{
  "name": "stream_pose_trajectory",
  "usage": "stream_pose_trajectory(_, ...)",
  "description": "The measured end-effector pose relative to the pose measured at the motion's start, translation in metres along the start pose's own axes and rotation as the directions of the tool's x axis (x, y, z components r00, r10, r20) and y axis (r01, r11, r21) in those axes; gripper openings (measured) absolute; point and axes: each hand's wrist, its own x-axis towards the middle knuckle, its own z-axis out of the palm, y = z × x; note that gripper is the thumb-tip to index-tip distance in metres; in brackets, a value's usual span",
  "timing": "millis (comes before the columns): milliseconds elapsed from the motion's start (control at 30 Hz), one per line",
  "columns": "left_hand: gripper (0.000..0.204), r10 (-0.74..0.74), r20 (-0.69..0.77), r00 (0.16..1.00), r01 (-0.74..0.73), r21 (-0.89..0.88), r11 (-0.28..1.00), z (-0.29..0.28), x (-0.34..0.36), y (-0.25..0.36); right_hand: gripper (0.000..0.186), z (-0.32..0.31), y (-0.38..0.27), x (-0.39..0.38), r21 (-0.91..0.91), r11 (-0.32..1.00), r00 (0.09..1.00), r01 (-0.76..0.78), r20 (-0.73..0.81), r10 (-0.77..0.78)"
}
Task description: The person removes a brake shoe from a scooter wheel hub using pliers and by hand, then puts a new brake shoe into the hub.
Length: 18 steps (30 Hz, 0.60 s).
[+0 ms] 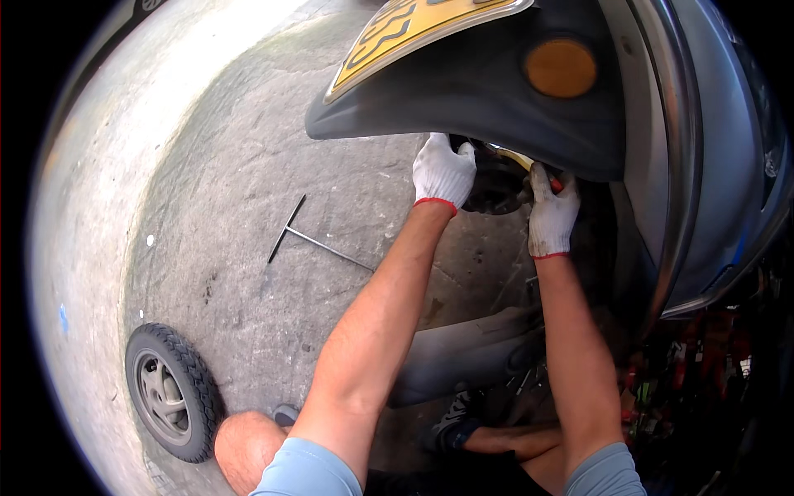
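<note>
Left hand (445,172) (grip unclear) by dark mudguard (463,103), right hand (553,211) around red object (557,186).

1. Floor (331,165) – grey, rough, darkly marked in places, paler along the left.
2. T-wrench (287,228) – flat on it, shaft slanting down to the right.
3. Wheel (168,393) with black tyre and spoked rim, lower left, well apart from the T-wrench.

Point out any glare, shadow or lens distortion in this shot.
Head view: glare washes out the floor at upper left; clutter at lower right sinks into shadow; the fisheye's black border cuts off the corners; the white gloves on the left hand and right hand are easily made out.
</note>
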Motion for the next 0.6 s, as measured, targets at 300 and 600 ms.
stream_pose_trajectory(300,0.034,-0.075,-0.005,0.997,0.075,-0.071,0.995,-0.014,-0.002,-0.007,0.035,0.003,-0.007,-0.020,-0.092,0.992,0.921,-0.088,0.371,0.117)
stream_pose_trajectory(600,0.030,-0.218,0.198,0.956,0.220,0.015,0.975,-0.142,-0.008,-0.068,0.031,-0.051,-0.040,-0.080,-0.310,0.850,0.674,0.426,0.735,-0.070)
